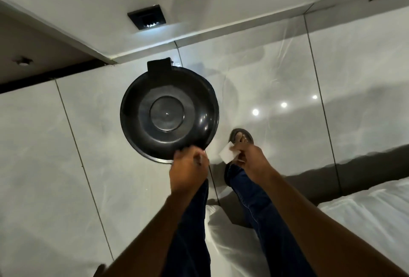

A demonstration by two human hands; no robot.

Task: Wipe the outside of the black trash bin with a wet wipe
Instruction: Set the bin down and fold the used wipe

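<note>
The round black trash bin [169, 113] stands on the glossy floor, seen from straight above with its lid closed and its hinge tab at the far side. My left hand [189, 167] rests at the near rim of the lid, fingers curled on the edge. My right hand [250, 158] is just right of the bin, apart from it, pinching a small white wet wipe [228, 152]. The bin's side walls are hidden under the lid.
Large grey floor tiles [66, 144] surround the bin. A wall base with a small black floor light [147, 17] runs behind it. A white bed [365, 217] lies at the lower right. My legs in blue jeans and a sandalled foot [241, 136] stand beside the bin.
</note>
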